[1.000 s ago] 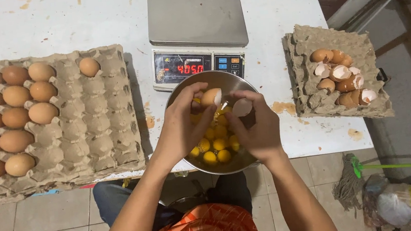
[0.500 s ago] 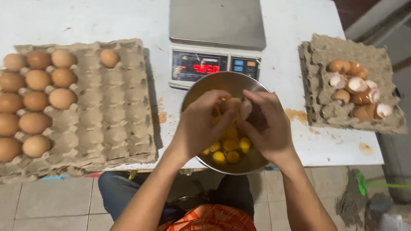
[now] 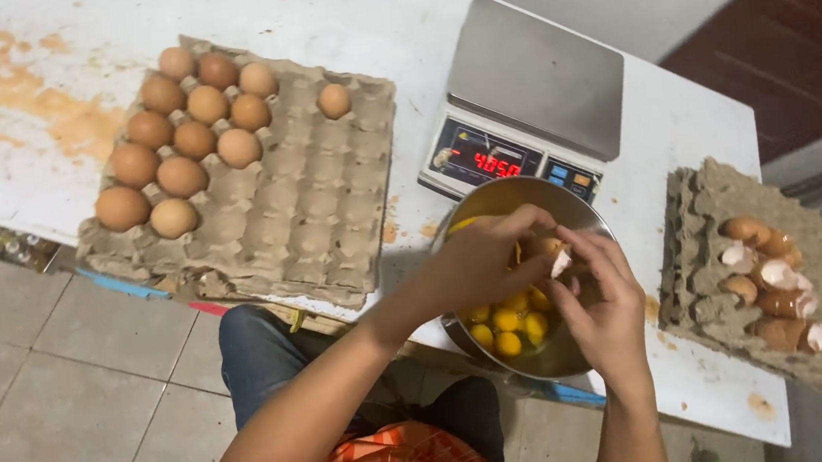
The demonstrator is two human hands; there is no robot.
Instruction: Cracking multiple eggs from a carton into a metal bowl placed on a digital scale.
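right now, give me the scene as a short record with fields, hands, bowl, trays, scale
left hand: over the bowl, fingers on a cracked brown egg
right hand: gripping the same egg from the other side
round steel bowl: holds several yellow yolks
grey pulp egg tray: whole brown eggs at its left end
second pulp tray: empty shells
digital scale: behind the bowl, red display lit
white table: stained

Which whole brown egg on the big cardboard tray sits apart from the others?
Start at the large grey cardboard egg tray left of the steel digital scale. Eleven brown eggs cluster in its far-left corner. The lone brown egg sits on the back row nearest the scale, with empty cups around it.
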